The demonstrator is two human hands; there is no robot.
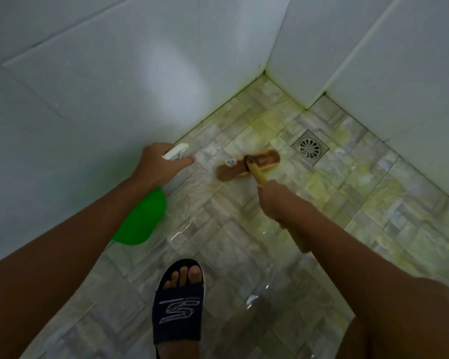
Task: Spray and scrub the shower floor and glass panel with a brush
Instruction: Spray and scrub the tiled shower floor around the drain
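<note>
A wooden brush (248,165) lies head-down on the wet, green-stained tiled floor (244,229), beside a green spray bottle (140,221).

Dim, greenish shower corner, soft all over

We see one pale glare patch on the left wall (171,81), wet glints on the floor tiles (254,296) (small white streaks), wide-angle bending at the edges, and soft detail throughout.

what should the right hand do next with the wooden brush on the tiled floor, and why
Probably push the wooden long-handled brush toward the square metal drain. The right hand grips its handle with the head flat on the tiled floor, and yellow-green film shows around the drain. The left hand holds the green spray bottle.
</note>
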